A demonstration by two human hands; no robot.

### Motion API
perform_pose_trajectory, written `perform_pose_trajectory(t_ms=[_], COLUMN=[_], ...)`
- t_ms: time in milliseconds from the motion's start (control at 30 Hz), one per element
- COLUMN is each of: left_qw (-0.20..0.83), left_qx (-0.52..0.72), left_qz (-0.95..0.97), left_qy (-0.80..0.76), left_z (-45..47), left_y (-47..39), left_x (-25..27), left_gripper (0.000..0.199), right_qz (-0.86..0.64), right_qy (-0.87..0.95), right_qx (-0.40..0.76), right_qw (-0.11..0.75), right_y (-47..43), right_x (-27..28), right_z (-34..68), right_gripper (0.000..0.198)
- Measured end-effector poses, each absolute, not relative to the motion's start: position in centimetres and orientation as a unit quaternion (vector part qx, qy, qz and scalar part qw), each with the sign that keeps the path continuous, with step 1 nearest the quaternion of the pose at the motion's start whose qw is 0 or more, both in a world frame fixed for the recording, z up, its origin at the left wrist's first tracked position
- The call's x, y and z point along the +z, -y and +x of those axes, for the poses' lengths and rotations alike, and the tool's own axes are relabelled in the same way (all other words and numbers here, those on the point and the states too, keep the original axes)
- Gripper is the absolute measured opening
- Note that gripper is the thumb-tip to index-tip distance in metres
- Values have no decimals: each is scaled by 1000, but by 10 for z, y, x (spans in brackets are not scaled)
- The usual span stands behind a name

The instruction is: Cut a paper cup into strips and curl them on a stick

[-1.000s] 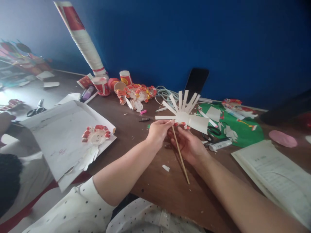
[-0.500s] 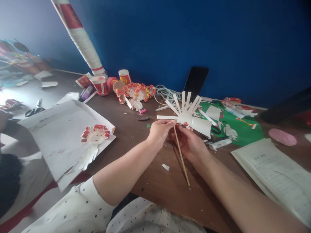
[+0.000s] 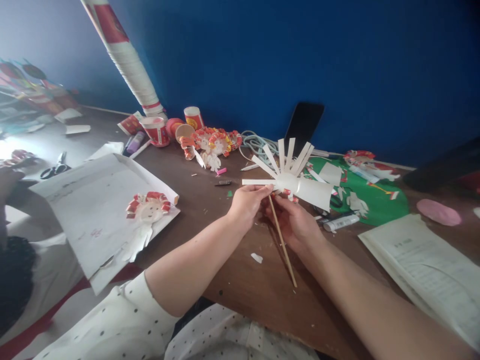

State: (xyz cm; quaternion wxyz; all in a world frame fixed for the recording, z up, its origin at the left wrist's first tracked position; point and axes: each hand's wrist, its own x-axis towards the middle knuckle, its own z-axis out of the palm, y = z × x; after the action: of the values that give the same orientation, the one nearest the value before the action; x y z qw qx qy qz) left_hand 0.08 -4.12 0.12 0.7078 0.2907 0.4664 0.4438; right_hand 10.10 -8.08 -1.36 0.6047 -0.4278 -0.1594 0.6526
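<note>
Paper cutout (image 3: 314, 193) in left grip (image 3: 244, 206); stick (image 3: 281, 238) below

The left arm (image 3: 197, 260), bare below a dotted sleeve (image 3: 123, 315), comes in from the lower left and bends a little near the cuff, while the right arm (image 3: 358, 287), bare along its visible length, slants in from the lower right. The left hand (image 3: 243, 207) shows its back, wrist nearly straight, its fingers (image 3: 258, 189) stretched to the right and pinched against the thumb. Just beside and slightly lower, the right hand (image 3: 298, 220) is half cupped, palm turned inward, thumb uppermost, its other fingers curled beneath in shadow and partly hidden.
</note>
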Motion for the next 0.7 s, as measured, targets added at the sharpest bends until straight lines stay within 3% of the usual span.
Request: perform_pose_trajectory(t_ms=[700], left_qw=[725], left_qx=[446], left_qz=[286], left_qy=[-439], left_z=[0], left_y=[41], left_x=[-3], left_gripper=[21], right_qz=[-434], right_qy=[157], right_qx=[669], right_qw=[583], right_y=[84], right_x=[-9], right_z=[99], right_gripper=[12])
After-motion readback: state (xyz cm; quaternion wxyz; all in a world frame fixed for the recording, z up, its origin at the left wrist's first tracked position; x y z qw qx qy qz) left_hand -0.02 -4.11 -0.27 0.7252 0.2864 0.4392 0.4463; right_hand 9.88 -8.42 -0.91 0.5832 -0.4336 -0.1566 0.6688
